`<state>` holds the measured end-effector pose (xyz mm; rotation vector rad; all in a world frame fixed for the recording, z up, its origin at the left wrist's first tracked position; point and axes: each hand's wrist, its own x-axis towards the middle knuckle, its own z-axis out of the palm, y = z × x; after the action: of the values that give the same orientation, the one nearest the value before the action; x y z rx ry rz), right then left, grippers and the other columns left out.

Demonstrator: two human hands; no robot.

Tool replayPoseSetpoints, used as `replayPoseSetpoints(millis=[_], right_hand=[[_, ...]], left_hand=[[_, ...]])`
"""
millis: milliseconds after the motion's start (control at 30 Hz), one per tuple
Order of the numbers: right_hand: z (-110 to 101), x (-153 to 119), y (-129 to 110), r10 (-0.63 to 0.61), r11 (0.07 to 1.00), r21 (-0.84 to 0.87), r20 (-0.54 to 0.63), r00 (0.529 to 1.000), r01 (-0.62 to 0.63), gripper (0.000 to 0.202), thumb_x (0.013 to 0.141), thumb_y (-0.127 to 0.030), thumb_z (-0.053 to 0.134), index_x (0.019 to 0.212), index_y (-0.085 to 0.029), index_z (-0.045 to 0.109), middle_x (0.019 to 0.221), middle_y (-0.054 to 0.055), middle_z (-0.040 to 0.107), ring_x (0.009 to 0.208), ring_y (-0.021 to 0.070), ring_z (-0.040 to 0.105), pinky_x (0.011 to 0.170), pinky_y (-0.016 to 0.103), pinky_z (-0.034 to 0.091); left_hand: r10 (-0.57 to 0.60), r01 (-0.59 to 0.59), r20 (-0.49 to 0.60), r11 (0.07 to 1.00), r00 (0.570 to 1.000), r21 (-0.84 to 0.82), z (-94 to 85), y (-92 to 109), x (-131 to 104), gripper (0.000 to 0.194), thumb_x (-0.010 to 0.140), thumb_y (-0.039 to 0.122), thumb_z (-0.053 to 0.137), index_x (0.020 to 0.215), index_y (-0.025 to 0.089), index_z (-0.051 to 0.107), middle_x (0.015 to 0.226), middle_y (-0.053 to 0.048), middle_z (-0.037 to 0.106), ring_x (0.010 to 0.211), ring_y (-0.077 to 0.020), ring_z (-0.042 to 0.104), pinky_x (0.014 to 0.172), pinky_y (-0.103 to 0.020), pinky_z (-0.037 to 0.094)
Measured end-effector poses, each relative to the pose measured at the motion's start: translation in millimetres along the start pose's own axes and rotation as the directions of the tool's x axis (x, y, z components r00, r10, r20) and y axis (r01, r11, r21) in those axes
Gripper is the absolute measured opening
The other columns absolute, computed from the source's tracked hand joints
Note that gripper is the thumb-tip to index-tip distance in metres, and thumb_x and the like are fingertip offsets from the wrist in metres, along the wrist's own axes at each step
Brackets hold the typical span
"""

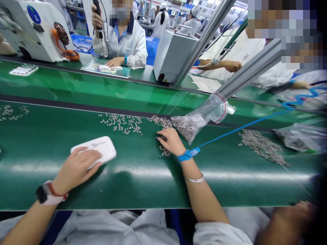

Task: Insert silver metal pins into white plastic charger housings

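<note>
My left hand (80,166) grips a white plastic casing (108,149) on the green work surface, its fingers lying across the top and its thumb along the near side. Much of the casing is hidden under them. Over a pile of small metal clips (162,120) reaches my right hand (171,141), thumb and forefinger apart, with nothing that I can make out between them. A few clips show just below its fingers. Right beside this hand lies a clear zip bag (187,127) full of the same small parts. Loose clips (122,122) are spread between the two hands.
A blue coiled cord (245,120) runs from my right wrist strap toward the upper right. More clips (263,146) and another bag (304,137) lie right. A slanted metal post (245,75) stands behind. Across the green belt, a person handles a white part (109,67) beside white machines.
</note>
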<state>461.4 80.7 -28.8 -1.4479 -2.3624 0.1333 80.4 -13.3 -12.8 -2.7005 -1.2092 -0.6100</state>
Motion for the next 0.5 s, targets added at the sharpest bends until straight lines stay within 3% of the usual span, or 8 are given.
replayPoseSetpoints(millis=[100, 200, 267, 300, 400, 500], right_hand=[[5, 2, -4, -0.009, 1.0, 0.0, 0.085, 0.996, 0.01, 0.018, 0.079, -0.016, 0.052, 0.092, -0.017, 0.065, 0.088, 0.008, 0.064, 0.089, 0.0234, 0.051, 0.081, 0.041, 0.04], [10, 3, -23, -0.059, 0.991, 0.123, 0.116, 0.992, 0.045, 0.021, 0.078, -0.01, 0.049, 0.091, -0.017, 0.064, 0.086, 0.007, 0.064, 0.085, 0.0207, 0.053, 0.079, 0.038, 0.042], [11, 3, -38, -0.097, 0.959, 0.277, 0.1, 0.99, 0.066, 0.024, 0.078, -0.008, 0.047, 0.094, -0.016, 0.063, 0.086, 0.006, 0.063, 0.082, 0.018, 0.055, 0.077, 0.034, 0.044], [12, 3, -46, -0.109, 0.934, 0.351, 0.088, 0.99, 0.072, 0.025, 0.078, -0.008, 0.046, 0.096, -0.016, 0.062, 0.087, 0.006, 0.062, 0.081, 0.0165, 0.056, 0.075, 0.032, 0.046], [13, -1, -59, -0.14, 0.876, 0.475, 0.085, 0.987, 0.083, 0.028, 0.079, -0.01, 0.045, 0.102, -0.017, 0.059, 0.092, 0.006, 0.061, 0.076, 0.0134, 0.058, 0.071, 0.028, 0.048], [11, -4, -59, -0.122, 0.882, 0.465, 0.076, 0.99, 0.073, 0.028, 0.08, -0.01, 0.044, 0.103, -0.017, 0.059, 0.093, 0.007, 0.061, 0.077, 0.014, 0.057, 0.072, 0.029, 0.047]], left_hand=[[-0.177, 0.183, -0.047, 0.97, 0.983, 0.16, -14.4, -35, -31, 0.019, 0.082, 0.029, 0.051, 0.098, 0.023, 0.059, 0.096, 0.001, 0.067, 0.088, -0.0219, 0.062, 0.087, -0.041, 0.042], [-0.329, 0.369, -0.193, 0.898, 0.925, 0.238, -24.6, -45, -32, 0.021, 0.08, 0.028, 0.052, 0.099, 0.024, 0.059, 0.1, 0.0, 0.065, 0.093, -0.0258, 0.061, 0.087, -0.044, 0.042], [-0.32, 0.359, -0.228, 0.92, 0.919, 0.156, -22.0, -33, -12, 0.018, 0.08, 0.025, 0.052, 0.096, 0.022, 0.059, 0.101, -0.002, 0.064, 0.094, -0.0248, 0.059, 0.088, -0.042, 0.042], [-0.269, 0.297, -0.227, 0.95, 0.936, 0.095, -16.7, -22, 3, 0.015, 0.08, 0.024, 0.052, 0.093, 0.022, 0.059, 0.096, -0.003, 0.065, 0.091, -0.0231, 0.06, 0.086, -0.041, 0.042], [-0.073, 0.074, 0.013, 0.994, 0.997, -0.076, 12.0, 20, 55, 0.021, 0.084, 0.028, 0.048, 0.102, 0.02, 0.055, 0.1, -0.003, 0.064, 0.094, -0.02, 0.057, 0.084, -0.037, 0.041], [-0.019, 0.041, 0.183, 0.992, 0.983, -0.119, 45.3, 53, 95, 0.029, 0.084, 0.035, 0.048, 0.106, 0.016, 0.053, 0.097, -0.006, 0.061, 0.088, -0.0209, 0.055, 0.076, -0.035, 0.04]])
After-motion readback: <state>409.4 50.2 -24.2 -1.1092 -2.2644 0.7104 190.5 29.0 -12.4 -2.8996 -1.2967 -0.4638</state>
